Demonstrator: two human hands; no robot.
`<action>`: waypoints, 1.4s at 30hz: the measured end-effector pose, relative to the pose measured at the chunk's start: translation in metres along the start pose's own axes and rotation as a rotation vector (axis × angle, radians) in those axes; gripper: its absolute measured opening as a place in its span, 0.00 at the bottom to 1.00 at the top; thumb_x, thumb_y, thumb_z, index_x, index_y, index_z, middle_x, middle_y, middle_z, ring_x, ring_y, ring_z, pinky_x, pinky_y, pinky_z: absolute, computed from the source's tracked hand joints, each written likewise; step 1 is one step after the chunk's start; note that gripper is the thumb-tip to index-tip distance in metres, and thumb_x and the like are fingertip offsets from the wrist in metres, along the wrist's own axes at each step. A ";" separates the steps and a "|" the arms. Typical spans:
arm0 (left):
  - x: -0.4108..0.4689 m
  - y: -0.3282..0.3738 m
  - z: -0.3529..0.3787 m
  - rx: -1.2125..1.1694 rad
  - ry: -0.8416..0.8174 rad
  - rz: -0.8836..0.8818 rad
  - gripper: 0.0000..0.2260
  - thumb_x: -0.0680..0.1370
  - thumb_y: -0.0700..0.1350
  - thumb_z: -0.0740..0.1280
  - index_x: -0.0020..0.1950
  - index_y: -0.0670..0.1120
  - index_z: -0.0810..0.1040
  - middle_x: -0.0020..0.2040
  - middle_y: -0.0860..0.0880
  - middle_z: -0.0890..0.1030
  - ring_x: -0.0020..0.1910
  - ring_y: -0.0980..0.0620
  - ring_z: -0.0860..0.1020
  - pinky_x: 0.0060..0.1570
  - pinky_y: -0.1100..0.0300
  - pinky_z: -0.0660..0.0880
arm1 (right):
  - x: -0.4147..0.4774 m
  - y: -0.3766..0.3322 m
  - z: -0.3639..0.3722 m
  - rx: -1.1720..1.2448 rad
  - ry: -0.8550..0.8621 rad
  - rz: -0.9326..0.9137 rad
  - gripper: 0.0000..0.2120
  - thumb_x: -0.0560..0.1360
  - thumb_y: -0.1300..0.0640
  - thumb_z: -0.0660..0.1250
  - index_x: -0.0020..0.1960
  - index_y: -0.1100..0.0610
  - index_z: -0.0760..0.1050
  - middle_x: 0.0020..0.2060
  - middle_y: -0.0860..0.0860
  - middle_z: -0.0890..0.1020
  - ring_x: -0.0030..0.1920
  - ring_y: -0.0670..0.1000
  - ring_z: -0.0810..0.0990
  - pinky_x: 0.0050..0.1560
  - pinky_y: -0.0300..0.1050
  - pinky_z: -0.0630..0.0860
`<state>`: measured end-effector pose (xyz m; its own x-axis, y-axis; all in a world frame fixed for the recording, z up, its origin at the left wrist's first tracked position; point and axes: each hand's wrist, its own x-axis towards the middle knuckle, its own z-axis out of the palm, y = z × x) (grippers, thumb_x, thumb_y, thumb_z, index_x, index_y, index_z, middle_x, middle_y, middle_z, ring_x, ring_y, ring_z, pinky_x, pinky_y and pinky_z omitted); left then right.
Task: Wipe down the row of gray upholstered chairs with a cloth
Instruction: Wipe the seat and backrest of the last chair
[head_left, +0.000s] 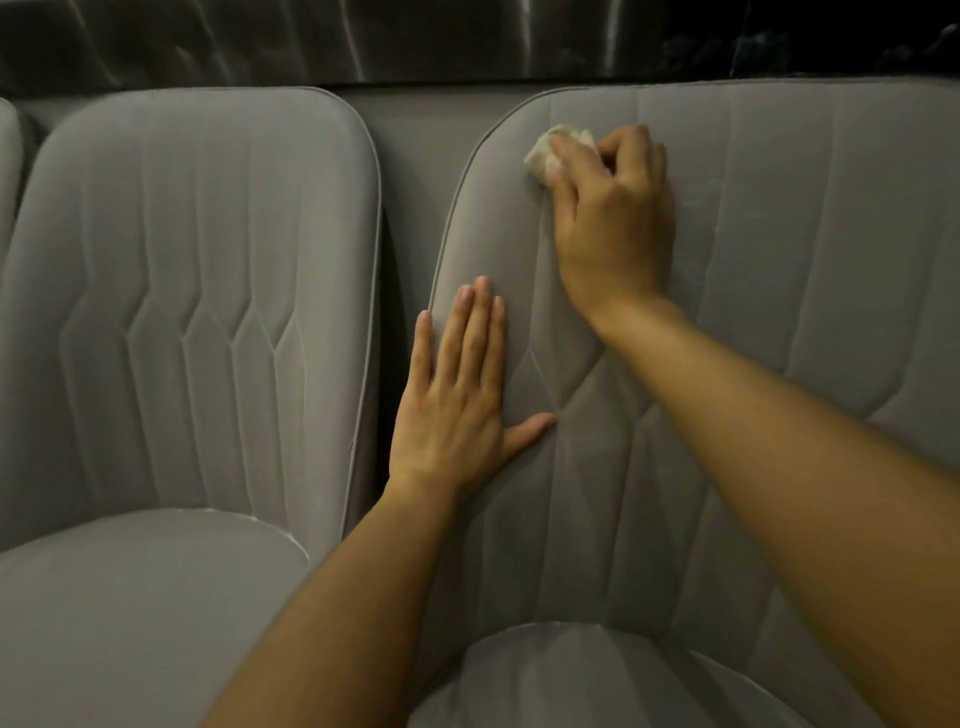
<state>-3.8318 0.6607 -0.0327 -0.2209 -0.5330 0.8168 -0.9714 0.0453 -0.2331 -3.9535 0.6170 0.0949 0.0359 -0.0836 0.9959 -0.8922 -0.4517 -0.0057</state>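
While our flat, open left hand (457, 384) braces the chair back (779, 249), our right hand (613, 218) grips the cloth (550, 150), wiping its upper corner; next we likely sweep rightward.

A seating area: matching gray upholstered chairs (197, 291) lined along a dark wall (311, 36).

Left hand (452, 410), right hand (613, 223) bare; forearms (779, 447) uncovered; nails short.

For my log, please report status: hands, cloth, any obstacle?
Right hand grips cloth on right chair, upper backrest. Left hand flat on same backrest. Nothing blocking.
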 end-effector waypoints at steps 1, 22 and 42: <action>0.000 0.000 0.001 0.000 0.013 0.013 0.44 0.76 0.70 0.48 0.77 0.37 0.45 0.77 0.40 0.46 0.77 0.44 0.44 0.74 0.45 0.44 | -0.002 -0.002 0.004 -0.038 0.002 0.017 0.10 0.73 0.58 0.67 0.53 0.57 0.81 0.42 0.60 0.78 0.41 0.62 0.77 0.37 0.49 0.72; 0.000 0.003 0.003 0.004 0.073 0.035 0.41 0.77 0.68 0.46 0.77 0.37 0.46 0.77 0.39 0.46 0.77 0.42 0.44 0.75 0.47 0.45 | -0.017 -0.004 -0.004 0.004 -0.191 -0.073 0.14 0.77 0.54 0.59 0.56 0.56 0.79 0.47 0.59 0.78 0.46 0.61 0.75 0.42 0.49 0.70; -0.016 0.011 0.005 -0.003 0.062 0.035 0.38 0.78 0.65 0.49 0.77 0.38 0.49 0.78 0.39 0.49 0.77 0.43 0.47 0.75 0.49 0.43 | -0.045 0.007 -0.028 0.121 -0.208 -0.056 0.12 0.75 0.56 0.61 0.53 0.58 0.80 0.40 0.59 0.76 0.40 0.61 0.75 0.35 0.48 0.71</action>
<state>-3.8388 0.6652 -0.0510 -0.2598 -0.4781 0.8390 -0.9631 0.0656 -0.2609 -3.9742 0.6423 0.0530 0.1866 -0.2308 0.9549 -0.8263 -0.5626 0.0255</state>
